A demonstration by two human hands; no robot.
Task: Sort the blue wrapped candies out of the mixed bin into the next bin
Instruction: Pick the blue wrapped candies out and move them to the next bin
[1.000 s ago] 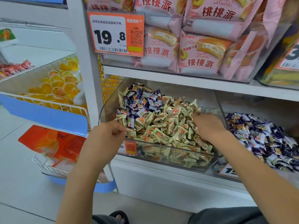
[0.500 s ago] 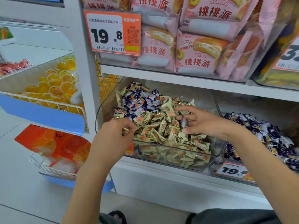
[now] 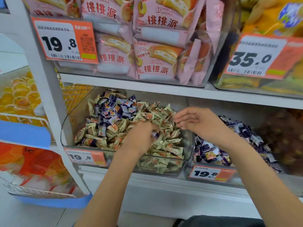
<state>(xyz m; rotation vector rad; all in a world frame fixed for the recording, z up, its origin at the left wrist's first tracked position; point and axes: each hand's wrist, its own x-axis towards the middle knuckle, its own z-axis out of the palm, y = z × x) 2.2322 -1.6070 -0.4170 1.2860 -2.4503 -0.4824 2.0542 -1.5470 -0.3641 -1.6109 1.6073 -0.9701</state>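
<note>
With the left hand (image 3: pixel 141 136) pinching a blue wrapped candy (image 3: pixel 155 133) in the mixed bin (image 3: pixel 186 154), lift it clear toward 3 o'clock into the next bin (image 3: pixel 188 175), where the right hand (image 3: pixel 196 122) waits with fingers loosely curled and empty.

A shop: shelves of packaged snacks (image 3: pixel 157 63) behind orange price tags (image 3: pixel 64 40).

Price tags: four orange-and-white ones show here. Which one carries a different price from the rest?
The tag at upper right, on the bin of yellow packs: it reads 35.0, while the other three read 19.8.
</note>
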